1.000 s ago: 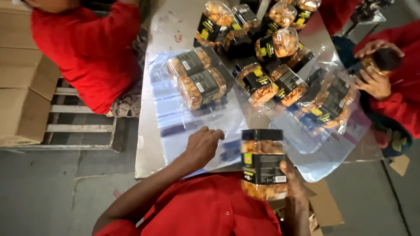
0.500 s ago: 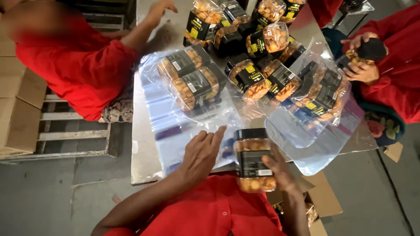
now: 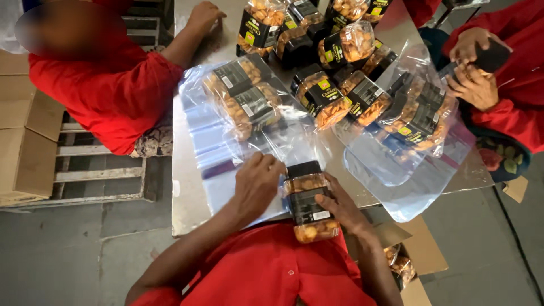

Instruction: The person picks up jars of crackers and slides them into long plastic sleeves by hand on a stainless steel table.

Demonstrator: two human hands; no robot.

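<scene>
1. Clear snack jar, black lid away from the wearer, long axis running across the near edge of the metal table
2. Right hand grips its side; left hand touches its lid end, fingers curled
3. Flat clear bags lie beside; bagged jar pair mid-table
4. Dark-labelled jars crowd the far side

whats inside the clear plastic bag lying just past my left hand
Inside the clear plastic bag lie two clear plastic jars of golden snacks with dark labels, side by side. Their lids and whatever lies beneath them are hidden by wrinkled, glaring film.
</scene>
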